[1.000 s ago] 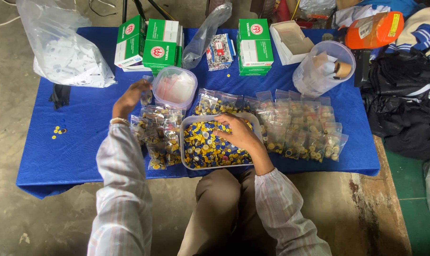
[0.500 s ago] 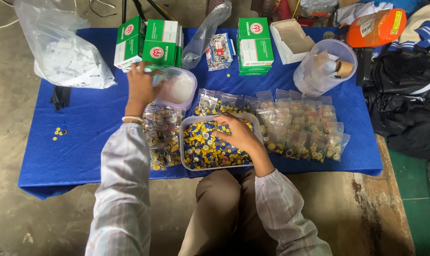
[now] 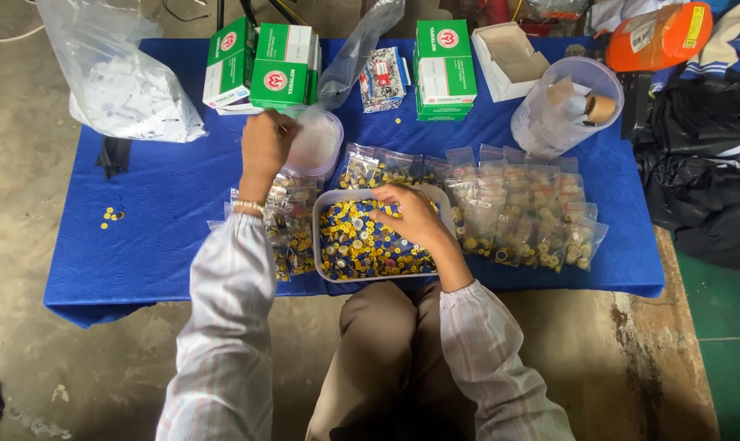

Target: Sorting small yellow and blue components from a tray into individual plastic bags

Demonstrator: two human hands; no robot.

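A clear rectangular tub (image 3: 329, 204) full of small yellow and blue round pieces sits at the near edge of a blue-covered table (image 3: 166, 204). My right hand (image 3: 411, 216) rests in the tub, fingers curled over the pieces. My left hand (image 3: 265, 147) reaches forward over a round clear container (image 3: 321, 143) behind the tub; what its closed fingers pinch is too small to tell. Small clear bags filled with the same pieces (image 3: 517, 208) lie to the right of the tub, and more filled bags (image 3: 292, 216) lie under my left forearm.
Green and white boxes (image 3: 264, 65) and another green box (image 3: 443, 69) stand at the back. A large clear plastic bag (image 3: 125, 82) is back left. A clear jug (image 3: 562, 106) with tape rolls, an open white box (image 3: 508, 49) and dark clothing (image 3: 704, 180) are on the right.
My left hand has moved forward and up from beside the filled bags to over the round container. My right hand stays in the tub.
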